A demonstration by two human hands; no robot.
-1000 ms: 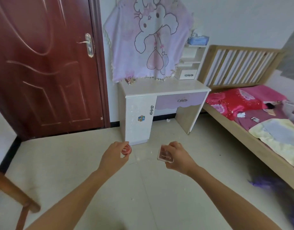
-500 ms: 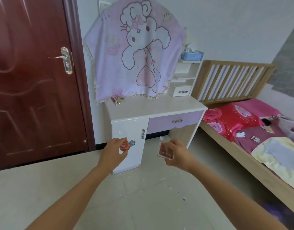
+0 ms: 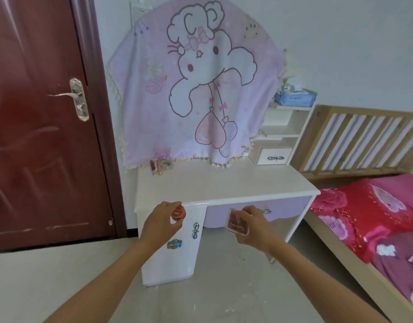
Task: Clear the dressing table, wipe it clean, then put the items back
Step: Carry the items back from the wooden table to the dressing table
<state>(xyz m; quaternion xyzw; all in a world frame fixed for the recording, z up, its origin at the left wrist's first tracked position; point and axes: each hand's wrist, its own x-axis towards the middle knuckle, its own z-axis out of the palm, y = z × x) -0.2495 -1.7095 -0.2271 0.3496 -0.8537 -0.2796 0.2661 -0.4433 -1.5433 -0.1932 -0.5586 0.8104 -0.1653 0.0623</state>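
From the head view I have both hands up in the lower middle of the frame, in front of the white dressing table. My left hand pinches a small round red jar between thumb and curled fingers. My right hand grips a clear flat case with a reddish inside, fingers wrapped round its right edge and its face turned towards the camera. The case's long axis runs from upper left down to lower right, close to upright. The worktop lies just above and beyond both hands in the picture, and most of it is bare. A few small items sit at its back left corner, too blurred to name, under the hem of the pink cartoon cloth that hangs over what I take to be the mirror. A tissue pack sits on the side shelf at upper right, a dark red door fills the left, and a bed runs along the right edge. I judge this to be the putting-back stage. The jar overlaps the worktop's front left edge in the frame, so the left hand looks nearer. Each hand needs to reach forward and up over that front edge before it lets go.
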